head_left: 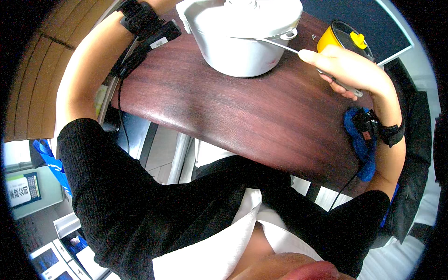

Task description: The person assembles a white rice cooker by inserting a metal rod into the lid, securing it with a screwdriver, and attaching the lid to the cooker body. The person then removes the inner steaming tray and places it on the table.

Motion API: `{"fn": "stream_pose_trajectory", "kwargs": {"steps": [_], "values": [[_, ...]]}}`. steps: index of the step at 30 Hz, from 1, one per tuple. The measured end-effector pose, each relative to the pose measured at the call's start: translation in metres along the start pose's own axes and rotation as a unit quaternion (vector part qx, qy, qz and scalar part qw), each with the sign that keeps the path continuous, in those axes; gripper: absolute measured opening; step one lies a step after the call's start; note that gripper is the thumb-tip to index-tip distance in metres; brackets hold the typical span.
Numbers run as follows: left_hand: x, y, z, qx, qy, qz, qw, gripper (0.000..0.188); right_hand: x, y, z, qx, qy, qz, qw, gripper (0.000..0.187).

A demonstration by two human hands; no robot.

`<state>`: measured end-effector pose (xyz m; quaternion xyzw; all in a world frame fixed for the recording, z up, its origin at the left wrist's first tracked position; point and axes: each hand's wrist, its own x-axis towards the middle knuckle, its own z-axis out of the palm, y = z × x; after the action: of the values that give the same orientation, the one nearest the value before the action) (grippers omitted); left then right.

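Note:
A white lidded pot stands at the far edge of the table, its top cut off by the picture's upper edge. My right hand is closed around the grey handle of a thin metal-shafted utensil. The shaft slopes up to the left and meets the pot's front just under the lid rim, near a small white loop. What kind of end it has, I cannot make out. My left hand reaches past the upper edge left of the pot, so its fingers are out of sight.
Right of the pot, behind my right hand, sits a yellow pot with a dark lid and yellow knob. A blue cloth lies under my right forearm. A black device with a cable is by my left wrist. The brown table curves toward me.

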<state>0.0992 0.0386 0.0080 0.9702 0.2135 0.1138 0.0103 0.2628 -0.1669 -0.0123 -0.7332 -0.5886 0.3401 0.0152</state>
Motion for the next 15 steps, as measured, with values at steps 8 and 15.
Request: {"fn": "stream_pose_trajectory", "kwargs": {"steps": [8, 15], "values": [[-0.009, -0.003, -0.011, -0.105, -0.010, -0.052, 0.993, 0.057, -0.001, -0.005, -0.006, -0.018, 0.014, 0.000, 1.000, 0.065], [-0.028, -0.002, -0.025, -0.153, 0.020, -0.165, 0.974, 0.055, -0.007, -0.032, -0.025, -0.088, 0.030, -0.007, 0.996, 0.074]]}}
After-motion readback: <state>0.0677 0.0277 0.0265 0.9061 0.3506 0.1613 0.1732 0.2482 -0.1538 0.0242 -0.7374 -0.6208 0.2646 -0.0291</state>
